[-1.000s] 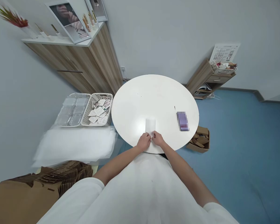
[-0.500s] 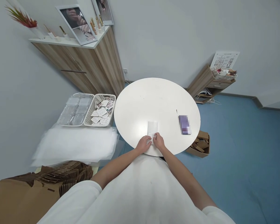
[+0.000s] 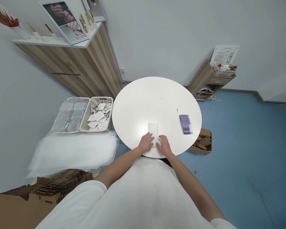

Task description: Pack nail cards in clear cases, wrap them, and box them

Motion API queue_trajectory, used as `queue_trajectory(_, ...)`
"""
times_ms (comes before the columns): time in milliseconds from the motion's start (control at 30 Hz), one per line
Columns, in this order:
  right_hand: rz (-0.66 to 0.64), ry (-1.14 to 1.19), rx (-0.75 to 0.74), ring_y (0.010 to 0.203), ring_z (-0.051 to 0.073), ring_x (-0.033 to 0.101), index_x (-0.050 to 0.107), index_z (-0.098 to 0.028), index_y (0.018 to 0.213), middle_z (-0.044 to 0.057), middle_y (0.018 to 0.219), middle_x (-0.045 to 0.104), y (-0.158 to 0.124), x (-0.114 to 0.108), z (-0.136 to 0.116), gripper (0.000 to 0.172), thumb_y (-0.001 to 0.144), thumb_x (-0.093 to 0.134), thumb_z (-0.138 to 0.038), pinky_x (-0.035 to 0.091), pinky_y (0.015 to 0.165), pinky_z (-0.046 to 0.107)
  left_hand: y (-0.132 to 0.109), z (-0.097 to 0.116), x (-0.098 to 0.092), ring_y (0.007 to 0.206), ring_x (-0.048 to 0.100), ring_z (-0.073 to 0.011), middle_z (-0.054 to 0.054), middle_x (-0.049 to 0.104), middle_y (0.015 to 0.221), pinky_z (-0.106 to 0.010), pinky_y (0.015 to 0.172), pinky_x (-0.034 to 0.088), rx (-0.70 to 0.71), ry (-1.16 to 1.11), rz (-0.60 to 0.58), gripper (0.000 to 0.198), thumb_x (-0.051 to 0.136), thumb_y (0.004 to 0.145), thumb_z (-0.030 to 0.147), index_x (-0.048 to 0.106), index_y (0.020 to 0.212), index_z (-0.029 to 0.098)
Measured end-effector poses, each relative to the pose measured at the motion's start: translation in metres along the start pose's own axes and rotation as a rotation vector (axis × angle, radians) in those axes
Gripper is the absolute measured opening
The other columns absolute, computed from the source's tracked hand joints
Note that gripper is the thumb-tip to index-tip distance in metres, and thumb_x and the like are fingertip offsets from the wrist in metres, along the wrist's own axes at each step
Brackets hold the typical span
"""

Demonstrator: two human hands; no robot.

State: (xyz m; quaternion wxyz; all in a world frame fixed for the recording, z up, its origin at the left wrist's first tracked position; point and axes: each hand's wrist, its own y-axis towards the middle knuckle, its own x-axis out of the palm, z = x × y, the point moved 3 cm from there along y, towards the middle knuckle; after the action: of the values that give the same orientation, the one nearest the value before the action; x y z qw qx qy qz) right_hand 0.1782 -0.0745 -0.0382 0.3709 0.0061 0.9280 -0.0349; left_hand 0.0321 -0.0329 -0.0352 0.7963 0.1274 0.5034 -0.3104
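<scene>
Grey wall (image 3: 157, 41) and blue floor (image 3: 231, 152) surround a white oval tabletop (image 3: 154, 95). Far left, a brown cardboard box (image 3: 19, 210) stands just before a stack of thin white sheets (image 3: 73, 149). Behind these, a wooden cabinet (image 3: 69, 68) carries a picture frame (image 3: 64, 22) near its front right corner. Clear plastic boxes (image 3: 70, 113) sit beside a white basket (image 3: 85, 121) of printed cards (image 3: 99, 115). Near the middle of the tabletop's near edge lies a small white packet (image 3: 153, 128). Left hand (image 3: 146, 142) rests over its left edge, fingers slightly apart. Right hand (image 3: 164, 146) is at its right edge, thumb apart from curved fingers; whether every fingertip touches cannot be told. Near the tabletop's right edge lies a purple object (image 3: 186, 124), surface blurred. Beyond that edge stand an open carton (image 3: 202, 152) of cardboard pieces (image 3: 203, 143) and a small wooden cupboard (image 3: 200, 79).
</scene>
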Motion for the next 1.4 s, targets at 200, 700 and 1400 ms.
queue_trajectory(200,-0.317,-0.200,-0.227,0.131,0.030,0.017,0.030,-0.020,0.129,0.012,0.143,0.020,0.007,0.005,-0.006,0.081,0.058,0.071,-0.024,0.027,0.102,0.046,0.007,-0.001,-0.007,0.127,0.029,-0.0266,-0.009,0.038,0.134,-0.041,0.101,0.029,0.032,-0.028,-0.074,0.045,0.054,0.072,0.025,0.046,0.116,0.019)
queue_trajectory(700,-0.557,-0.128,-0.167,0.111,0.026,0.038,0.040,-0.020,0.124,0.009,0.122,0.045,-0.017,-0.011,-0.017,0.072,0.058,0.066,-0.025,0.033,0.093,0.039,-0.033,0.002,-0.015,0.117,0.040,-0.0304,-0.009,0.047,0.125,-0.039,0.096,0.032,0.201,-0.335,-0.120,0.087,0.072,0.048,0.052,0.041,0.123,0.023)
queue_trajectory(1400,-0.141,0.157,0.377,0.075,0.015,0.056,0.045,-0.021,0.103,0.000,0.083,0.060,0.011,-0.006,0.002,0.027,0.076,0.044,-0.024,0.042,0.069,0.027,0.002,-0.016,-0.001,0.083,0.059,-0.0163,-0.005,0.061,0.093,-0.028,0.072,0.045,-0.330,-0.560,0.002,0.021,0.044,0.082,0.030,0.044,0.099,0.019)
